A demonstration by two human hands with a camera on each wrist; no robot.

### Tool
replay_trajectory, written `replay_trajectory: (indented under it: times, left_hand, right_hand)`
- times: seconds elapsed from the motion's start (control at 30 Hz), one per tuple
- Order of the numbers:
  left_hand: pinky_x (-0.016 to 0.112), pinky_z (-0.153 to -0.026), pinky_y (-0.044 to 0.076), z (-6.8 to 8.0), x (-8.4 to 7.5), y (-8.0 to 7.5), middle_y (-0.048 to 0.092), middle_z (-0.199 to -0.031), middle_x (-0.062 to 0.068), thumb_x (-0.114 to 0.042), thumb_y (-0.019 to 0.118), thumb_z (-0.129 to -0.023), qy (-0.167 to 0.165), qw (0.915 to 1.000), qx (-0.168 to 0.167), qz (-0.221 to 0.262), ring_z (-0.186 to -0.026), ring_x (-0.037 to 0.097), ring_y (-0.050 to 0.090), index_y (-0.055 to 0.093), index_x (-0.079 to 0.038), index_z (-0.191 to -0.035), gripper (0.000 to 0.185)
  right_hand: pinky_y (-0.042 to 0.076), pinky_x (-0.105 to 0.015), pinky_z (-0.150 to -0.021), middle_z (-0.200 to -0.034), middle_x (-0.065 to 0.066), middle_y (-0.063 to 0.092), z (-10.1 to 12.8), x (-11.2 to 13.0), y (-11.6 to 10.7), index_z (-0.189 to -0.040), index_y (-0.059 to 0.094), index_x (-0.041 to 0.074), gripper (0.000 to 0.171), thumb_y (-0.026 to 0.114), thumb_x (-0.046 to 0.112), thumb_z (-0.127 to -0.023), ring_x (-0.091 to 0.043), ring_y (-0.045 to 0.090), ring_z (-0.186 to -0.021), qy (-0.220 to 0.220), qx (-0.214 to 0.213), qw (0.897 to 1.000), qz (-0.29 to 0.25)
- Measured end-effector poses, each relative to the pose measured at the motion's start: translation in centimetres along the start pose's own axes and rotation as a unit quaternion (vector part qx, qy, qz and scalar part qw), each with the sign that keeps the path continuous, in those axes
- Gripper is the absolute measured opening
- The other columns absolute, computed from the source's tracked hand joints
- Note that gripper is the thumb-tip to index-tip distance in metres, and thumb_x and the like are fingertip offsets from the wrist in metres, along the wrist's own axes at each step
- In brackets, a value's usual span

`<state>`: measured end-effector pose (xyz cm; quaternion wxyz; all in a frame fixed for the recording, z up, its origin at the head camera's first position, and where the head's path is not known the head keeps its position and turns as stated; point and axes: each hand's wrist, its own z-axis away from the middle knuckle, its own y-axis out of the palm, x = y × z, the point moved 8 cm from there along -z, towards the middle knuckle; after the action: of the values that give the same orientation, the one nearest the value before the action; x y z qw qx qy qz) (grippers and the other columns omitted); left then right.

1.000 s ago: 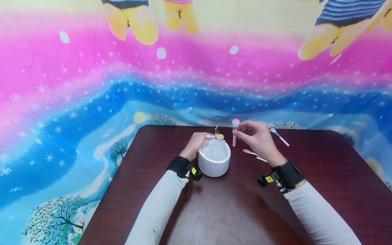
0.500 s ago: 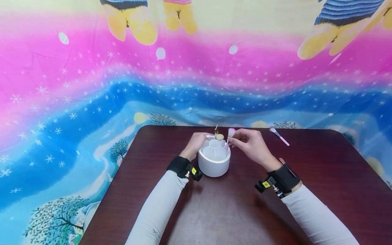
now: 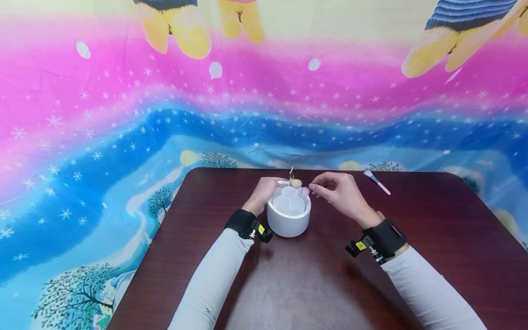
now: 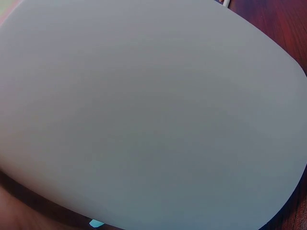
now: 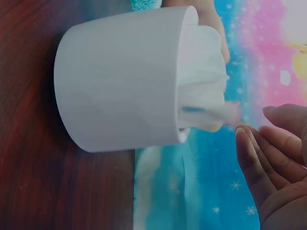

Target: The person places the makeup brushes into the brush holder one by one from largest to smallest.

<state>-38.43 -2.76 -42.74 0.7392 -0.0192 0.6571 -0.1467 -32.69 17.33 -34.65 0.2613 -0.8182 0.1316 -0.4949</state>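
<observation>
A white round makeup brush holder (image 3: 288,222) with petal-shaped compartments stands upright on the table. My left hand (image 3: 262,195) grips its left side and rim; its fingertips are hidden behind it. In the left wrist view the holder's wall (image 4: 158,115) fills nearly everything. A makeup brush with a pink-tipped head (image 3: 305,190) sits in a right-hand compartment, blurred in the right wrist view. My right hand (image 3: 339,193) hovers just right of that brush head, thumb and fingers apart with nothing between them. A cream-headed brush (image 3: 295,183) pokes up at the holder's back.
Another makeup brush (image 3: 377,182) with a pink handle lies at the table's back right. A brush tip (image 3: 380,214) peeks out behind the right wrist strap. The dark wooden table (image 3: 288,284) ends at a patterned cloth backdrop (image 3: 264,91).
My right hand carried the pink-tipped brush left to the holder and let it go; the brush dropped into a right-hand compartment. My left hand stayed on the holder.
</observation>
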Motion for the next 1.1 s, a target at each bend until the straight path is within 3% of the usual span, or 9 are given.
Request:
replay_trajectory:
  times: [0.13, 0.23, 0.53, 0.63, 0.77, 0.9, 1.1]
  left_hand:
    - [0.044, -0.110, 0.044, -0.1, 0.1, 0.0, 0.067, -0.135, 0.006, -0.007, 0.045, -0.089, -0.001, 1.0000, 0.001, -0.005, -0.128, 0.026, 0.060, 0.072, -0.010, -0.130, 0.049]
    - [0.044, -0.111, 0.044, -0.2, 0.1, -0.1, 0.066, -0.137, 0.007, -0.007, 0.045, -0.090, -0.002, 1.0000, 0.002, -0.008, -0.130, 0.026, 0.058, 0.070, -0.008, -0.132, 0.050]
    - [0.046, -0.111, 0.043, -0.3, 0.2, 0.0, 0.065, -0.138, 0.007, -0.008, 0.044, -0.092, -0.006, 0.9999, 0.007, -0.012, -0.131, 0.027, 0.057, 0.068, -0.007, -0.135, 0.049]
    - [0.046, -0.111, 0.043, -0.2, 0.1, -0.1, 0.066, -0.138, 0.006, -0.007, 0.044, -0.091, -0.006, 0.9999, 0.007, -0.011, -0.131, 0.027, 0.058, 0.068, -0.007, -0.135, 0.050]
    - [0.045, -0.112, 0.042, -0.3, 0.0, -0.2, 0.065, -0.138, 0.005, -0.007, 0.044, -0.091, -0.005, 0.9999, 0.010, -0.010, -0.133, 0.026, 0.056, 0.068, -0.009, -0.135, 0.051]
    - [0.045, -0.112, 0.042, -0.4, 0.0, -0.4, 0.066, -0.137, 0.005, -0.007, 0.045, -0.090, -0.008, 0.9999, 0.007, -0.009, -0.132, 0.026, 0.056, 0.070, -0.010, -0.134, 0.050]
    - [0.044, -0.112, 0.043, -0.4, 0.5, -0.1, 0.066, -0.137, 0.004, -0.007, 0.048, -0.090, -0.019, 0.9998, 0.007, 0.000, -0.132, 0.026, 0.057, 0.072, -0.014, -0.130, 0.048]
  right_hand:
    - [0.058, -0.029, -0.059, -0.085, -0.011, 0.074, 0.1, -0.2, -1.3, -0.101, 0.076, 0.011, 0.014, 0.074, 0.024, -0.095, -0.016, 0.070, -0.071, 0.017, -0.009, 1.000, 0.014]
    - [0.057, -0.024, -0.065, -0.087, -0.009, 0.074, -0.1, -0.8, -2.8, -0.102, 0.077, 0.010, 0.016, 0.074, 0.024, -0.095, -0.015, 0.071, -0.073, 0.017, -0.028, 0.999, 0.041]
    - [0.050, -0.020, -0.065, -0.095, -0.013, 0.077, -0.8, -4.6, -8.7, -0.110, 0.076, 0.006, 0.024, 0.071, 0.025, -0.098, -0.012, 0.068, -0.078, 0.059, -0.058, 0.989, 0.119]
    - [0.048, -0.026, -0.069, -0.098, -0.016, 0.075, -0.9, -5.8, -10.7, -0.113, 0.075, 0.004, 0.028, 0.069, 0.028, -0.099, -0.022, 0.067, -0.084, 0.065, -0.067, 0.983, 0.160]
    - [0.050, -0.044, -0.077, -0.105, -0.023, 0.072, -1.0, -7.7, -12.4, -0.115, 0.072, 0.000, 0.030, 0.067, 0.026, -0.100, -0.037, 0.066, -0.095, 0.074, -0.071, 0.976, 0.193]
    - [0.050, -0.058, -0.081, -0.110, -0.032, 0.069, -1.1, -10.9, -12.7, -0.118, 0.067, -0.007, 0.035, 0.067, 0.022, -0.098, -0.047, 0.064, -0.100, 0.100, -0.040, 0.968, 0.226]
    - [0.047, -0.063, -0.082, -0.112, -0.038, 0.062, -0.2, -17.2, -12.5, -0.120, 0.061, -0.016, 0.040, 0.065, 0.015, -0.096, -0.053, 0.057, -0.101, 0.157, 0.031, 0.944, 0.288]
